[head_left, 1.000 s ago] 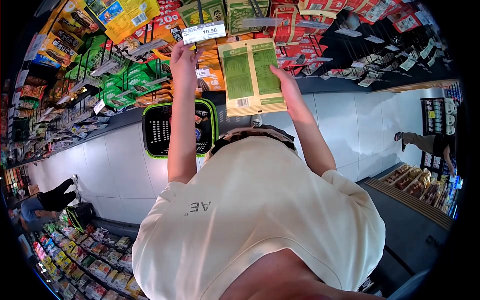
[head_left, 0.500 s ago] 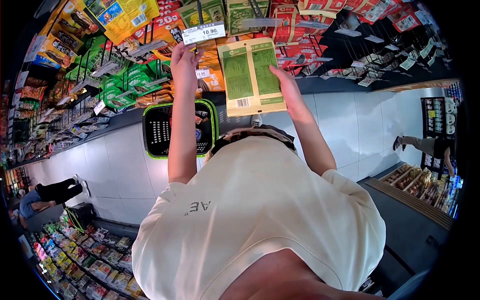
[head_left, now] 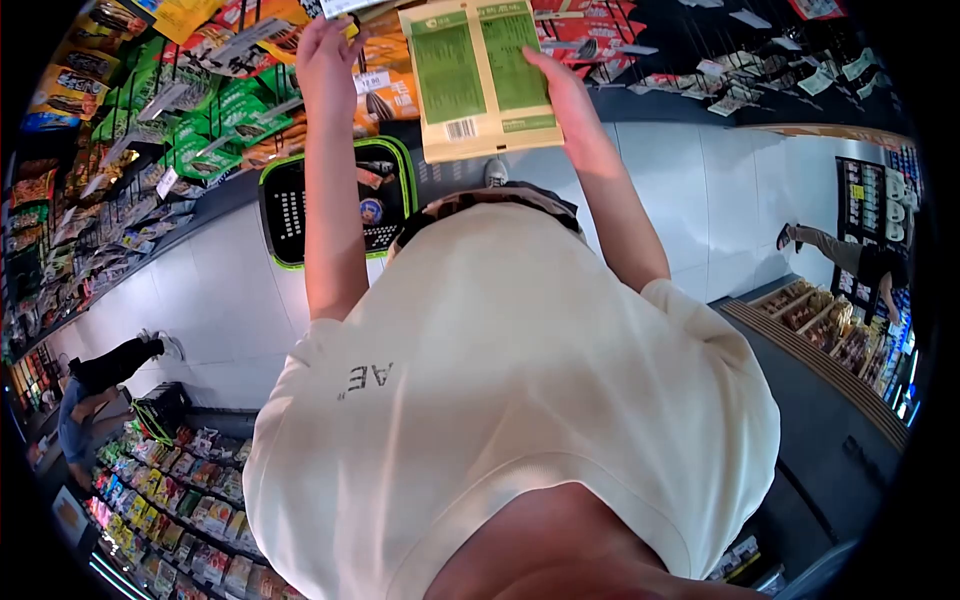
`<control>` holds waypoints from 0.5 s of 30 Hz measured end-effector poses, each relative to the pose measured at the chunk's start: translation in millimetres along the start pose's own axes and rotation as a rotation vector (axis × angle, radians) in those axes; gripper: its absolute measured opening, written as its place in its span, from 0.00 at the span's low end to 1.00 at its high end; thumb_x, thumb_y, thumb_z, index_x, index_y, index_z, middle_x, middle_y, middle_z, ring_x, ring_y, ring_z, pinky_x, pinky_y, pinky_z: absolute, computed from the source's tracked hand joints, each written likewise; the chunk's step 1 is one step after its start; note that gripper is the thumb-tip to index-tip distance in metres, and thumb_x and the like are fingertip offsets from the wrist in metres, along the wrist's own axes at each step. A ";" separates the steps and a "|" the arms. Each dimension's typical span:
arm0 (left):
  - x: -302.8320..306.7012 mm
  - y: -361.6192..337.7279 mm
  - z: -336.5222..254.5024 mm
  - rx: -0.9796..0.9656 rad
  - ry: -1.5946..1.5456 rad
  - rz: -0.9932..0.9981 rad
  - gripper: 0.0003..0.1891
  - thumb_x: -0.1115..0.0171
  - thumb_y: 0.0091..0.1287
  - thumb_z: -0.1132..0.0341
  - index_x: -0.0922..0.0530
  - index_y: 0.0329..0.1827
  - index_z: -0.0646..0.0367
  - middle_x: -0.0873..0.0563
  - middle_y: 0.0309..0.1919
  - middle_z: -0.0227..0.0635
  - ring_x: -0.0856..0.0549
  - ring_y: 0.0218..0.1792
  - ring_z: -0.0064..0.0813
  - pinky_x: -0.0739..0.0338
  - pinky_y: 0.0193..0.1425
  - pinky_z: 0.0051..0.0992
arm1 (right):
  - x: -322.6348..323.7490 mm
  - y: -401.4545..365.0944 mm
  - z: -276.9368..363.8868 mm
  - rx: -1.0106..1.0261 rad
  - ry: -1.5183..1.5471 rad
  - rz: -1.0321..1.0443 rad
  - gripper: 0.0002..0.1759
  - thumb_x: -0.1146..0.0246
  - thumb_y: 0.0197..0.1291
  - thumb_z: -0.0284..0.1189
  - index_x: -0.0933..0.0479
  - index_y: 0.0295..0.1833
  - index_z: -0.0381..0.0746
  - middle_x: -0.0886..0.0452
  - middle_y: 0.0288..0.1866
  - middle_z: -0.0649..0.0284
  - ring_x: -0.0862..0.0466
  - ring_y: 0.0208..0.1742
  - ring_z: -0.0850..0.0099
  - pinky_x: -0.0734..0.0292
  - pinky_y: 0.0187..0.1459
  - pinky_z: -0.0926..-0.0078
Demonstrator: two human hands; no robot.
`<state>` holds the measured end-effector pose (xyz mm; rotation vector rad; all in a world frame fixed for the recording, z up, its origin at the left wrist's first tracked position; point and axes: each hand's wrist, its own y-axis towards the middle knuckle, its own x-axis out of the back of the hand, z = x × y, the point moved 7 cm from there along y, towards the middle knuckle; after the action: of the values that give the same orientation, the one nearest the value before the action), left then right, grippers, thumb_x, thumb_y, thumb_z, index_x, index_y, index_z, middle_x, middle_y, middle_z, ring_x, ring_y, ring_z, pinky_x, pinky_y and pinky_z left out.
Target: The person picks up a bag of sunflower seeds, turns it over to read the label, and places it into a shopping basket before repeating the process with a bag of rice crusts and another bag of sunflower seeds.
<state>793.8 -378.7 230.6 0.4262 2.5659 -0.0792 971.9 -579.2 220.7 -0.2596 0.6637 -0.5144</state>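
My right hand point(head_left: 570, 95) grips the right edge of a flat green and beige packet point(head_left: 485, 85), with the thumb on its front. The packet hangs upright before the shelf, its barcode at the lower left. My left hand point(head_left: 328, 60) is raised at the top, fingers curled at the lower edge of a white price tag point(head_left: 345, 5). A small yellow piece shows by its fingertips. The tag is partly cut off by the frame's top edge.
Hanging snack bags point(head_left: 215, 120) fill the racks ahead. A black basket with a green rim point(head_left: 412, 180) is on the floor below my left arm. One person point(head_left: 85, 400) is at the far left and another point(head_left: 870, 262) at the right. Display bins point(head_left: 825, 325) are at the right.
The view has shifted, so the shelf, basket and both hands appear higher and further left. The packet stays in my right hand, and my left hand remains at the price tag.
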 end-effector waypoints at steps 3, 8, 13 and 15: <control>-9.9 -7.9 -9.5 0.009 0.031 0.010 0.05 0.48 0.61 0.78 0.27 0.39 0.68 0.34 0.20 0.28 0.31 0.23 0.16 0.23 0.57 0.36 | -0.1 2.2 -1.1 -0.002 -0.014 0.013 0.18 0.46 0.61 0.37 0.27 0.48 0.34 0.20 0.43 0.63 0.20 0.41 0.76 0.25 0.43 0.79; -11.2 -4.6 -8.0 0.016 0.009 0.001 0.07 0.48 0.61 0.79 0.28 0.42 0.68 0.29 0.25 0.30 0.30 0.25 0.17 0.24 0.58 0.39 | 0.4 4.2 -0.9 0.024 0.002 0.045 0.18 0.47 0.62 0.37 0.27 0.49 0.33 0.20 0.43 0.62 0.20 0.42 0.76 0.25 0.44 0.79; -4.4 -6.1 -3.7 0.019 0.003 -0.033 0.06 0.49 0.63 0.78 0.29 0.42 0.68 0.26 0.29 0.33 0.28 0.27 0.18 0.24 0.58 0.40 | 0.6 1.2 -2.7 -0.003 0.029 0.045 0.18 0.47 0.62 0.37 0.27 0.50 0.34 0.21 0.44 0.63 0.20 0.43 0.77 0.26 0.45 0.81; -1.9 -4.2 -1.1 0.026 0.000 -0.002 0.05 0.49 0.63 0.78 0.29 0.41 0.68 0.27 0.28 0.33 0.28 0.27 0.18 0.24 0.58 0.40 | 2.9 0.0 -2.7 0.014 0.020 0.035 0.18 0.47 0.62 0.37 0.27 0.50 0.34 0.21 0.44 0.63 0.20 0.43 0.77 0.26 0.45 0.81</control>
<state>793.4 -383.0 232.3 0.4335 2.5680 -0.1128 972.1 -581.0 217.2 -0.2298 0.6831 -0.4889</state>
